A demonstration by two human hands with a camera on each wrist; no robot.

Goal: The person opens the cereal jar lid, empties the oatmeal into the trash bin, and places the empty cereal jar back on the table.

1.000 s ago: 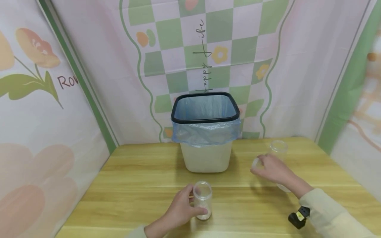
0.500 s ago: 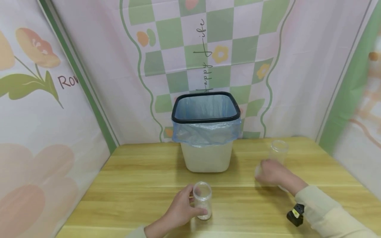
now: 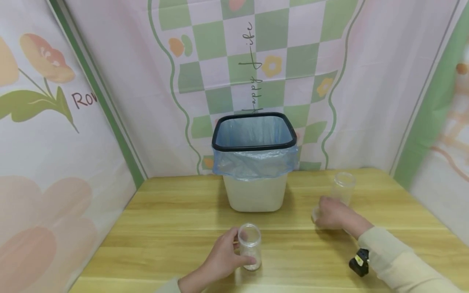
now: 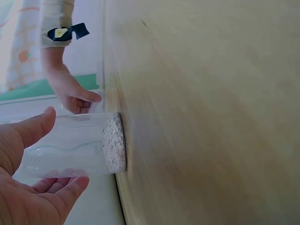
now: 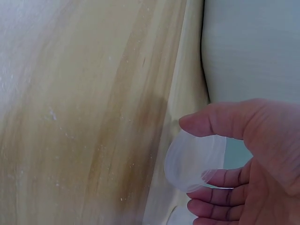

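Observation:
My left hand (image 3: pixel 222 256) grips an open clear jar (image 3: pixel 250 240) that stands upright on the table near the front. A layer of white grains (image 4: pixel 114 143) covers the jar's bottom, plain to see in the left wrist view. Over on the right, my right hand (image 3: pixel 334 213) pinches a round translucent lid (image 5: pixel 193 161) by its edges, low over the tabletop. The thumb lies on one side of the lid and the fingers on the other. Just behind that hand stands a second clear jar (image 3: pixel 343 189), partly hidden by the hand.
A pale bin (image 3: pixel 255 195) with a black rim and a blue liner (image 3: pixel 253 162) stands at the back middle of the wooden table (image 3: pixel 165 228). Patterned cloth (image 3: pixel 209 40) hangs behind and at both sides. A black clip-like object (image 3: pixel 360 262) shows beside the right sleeve.
My right hand has come down closer to the tabletop with the lid and turned a little. The left hand and its jar have stayed in place.

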